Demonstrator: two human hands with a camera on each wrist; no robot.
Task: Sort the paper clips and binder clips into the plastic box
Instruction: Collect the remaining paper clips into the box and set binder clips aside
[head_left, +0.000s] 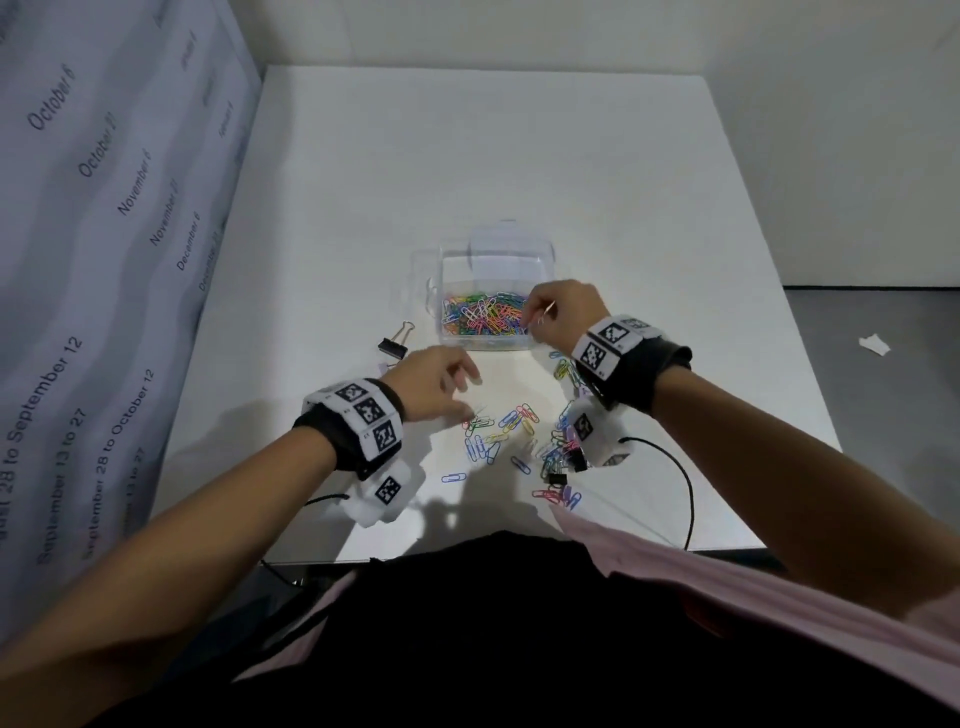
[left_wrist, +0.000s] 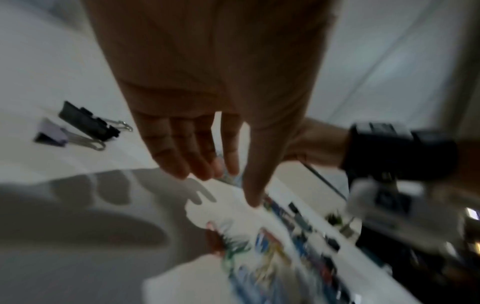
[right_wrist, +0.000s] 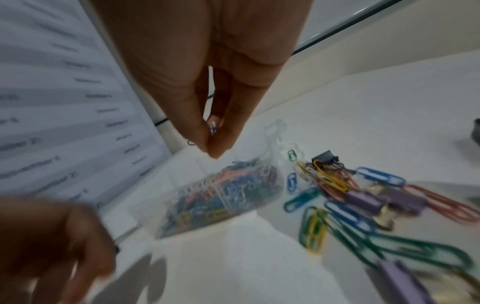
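The clear plastic box (head_left: 445, 270) stands mid-table, its near compartment full of coloured paper clips (head_left: 483, 314). My right hand (head_left: 532, 319) hovers over the box's right edge and pinches a paper clip (right_wrist: 213, 128) between thumb and fingertips (right_wrist: 200, 133). My left hand (head_left: 465, 405) reaches down with relaxed, spread fingers (left_wrist: 182, 160) to the left edge of the loose clips (head_left: 511, 428) and holds nothing. Small binder clips (head_left: 558, 475) lie mixed into that pile. A black binder clip (head_left: 395, 344) and a purple one (left_wrist: 52, 133) lie left of the box.
The white table (head_left: 519, 156) ends just in front of my body. A hanging calendar sheet (head_left: 78, 234) borders its left side. A black cable (head_left: 688, 493) loops from my right wrist. A paper scrap (head_left: 875, 345) lies on the floor at right.
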